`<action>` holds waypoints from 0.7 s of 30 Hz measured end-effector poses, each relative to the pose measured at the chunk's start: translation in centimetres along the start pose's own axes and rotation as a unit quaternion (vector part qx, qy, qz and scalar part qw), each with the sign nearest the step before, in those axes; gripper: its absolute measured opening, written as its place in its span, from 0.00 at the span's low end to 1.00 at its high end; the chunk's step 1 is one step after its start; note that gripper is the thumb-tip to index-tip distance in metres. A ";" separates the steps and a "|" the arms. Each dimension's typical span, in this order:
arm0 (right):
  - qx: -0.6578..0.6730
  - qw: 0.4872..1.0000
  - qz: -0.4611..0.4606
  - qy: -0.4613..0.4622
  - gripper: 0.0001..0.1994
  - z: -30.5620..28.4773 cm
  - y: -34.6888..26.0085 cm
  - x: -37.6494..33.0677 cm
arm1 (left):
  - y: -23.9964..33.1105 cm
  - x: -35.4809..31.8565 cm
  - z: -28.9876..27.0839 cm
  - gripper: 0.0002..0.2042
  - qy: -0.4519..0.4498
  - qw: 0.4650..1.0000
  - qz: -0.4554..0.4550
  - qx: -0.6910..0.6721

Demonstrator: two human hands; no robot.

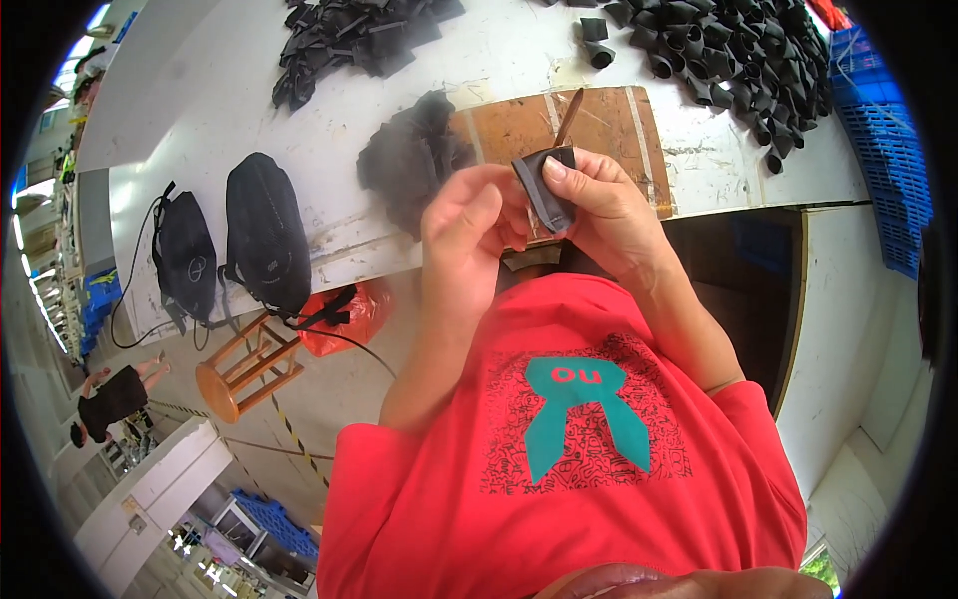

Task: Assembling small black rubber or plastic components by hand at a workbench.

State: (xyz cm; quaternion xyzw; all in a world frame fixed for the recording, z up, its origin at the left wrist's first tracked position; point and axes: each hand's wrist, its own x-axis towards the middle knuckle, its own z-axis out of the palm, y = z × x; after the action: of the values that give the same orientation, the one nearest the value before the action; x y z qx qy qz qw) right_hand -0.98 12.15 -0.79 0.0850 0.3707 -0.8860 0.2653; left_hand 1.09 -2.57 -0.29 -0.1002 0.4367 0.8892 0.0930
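My left hand [467, 232] and my right hand [607, 215] meet in front of my chest over the table's near edge. Both grip a small dark grey strip of material [547, 190], folded between the fingers. The right thumb presses on its top end. A thin brown stick-like tool [570, 116] rises just behind the strip; I cannot tell which hand holds it. Under the hands lies a worn brown board [609, 125] on the white table [699, 165]. A heap of dark grey pieces [409, 160] lies just left of the hands.
A pile of black rolled pieces [738, 60] covers the table's far right, another black pile [349, 40] sits at the far middle. Two black bags [264, 235] hang at the table's left edge. A wooden stool [244, 369], an orange bag [349, 314] and blue crates [893, 170] stand around.
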 end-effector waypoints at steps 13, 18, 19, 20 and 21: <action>-0.579 0.746 -0.259 0.204 0.11 -0.4 0.2 -0.7 | -0.4 0.7 0.2 0.04 -0.035 0.994 -0.029 0.094; -0.485 0.806 -0.324 0.099 0.07 0.4 0.1 -1.9 | -0.6 -0.2 2.0 0.02 -0.010 0.952 0.110 0.285; -0.498 0.786 -0.351 0.104 0.06 0.4 0.2 -1.9 | -0.6 -0.2 2.3 0.01 -0.008 0.946 0.134 0.295; -0.511 0.765 -0.377 0.108 0.05 0.4 0.2 -1.8 | -1.0 -0.1 2.2 0.01 -0.010 0.946 0.134 0.295; -0.511 0.764 -0.378 0.109 0.05 0.4 0.2 -1.6 | -1.6 0.2 2.0 0.01 0.014 0.909 0.195 0.367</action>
State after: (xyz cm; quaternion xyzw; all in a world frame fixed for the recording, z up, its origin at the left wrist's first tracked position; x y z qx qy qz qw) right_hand 0.51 12.42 -0.09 -0.1142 0.7973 -0.5784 -0.1293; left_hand 1.15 -0.01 -0.36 0.0158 0.7445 0.6649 -0.0585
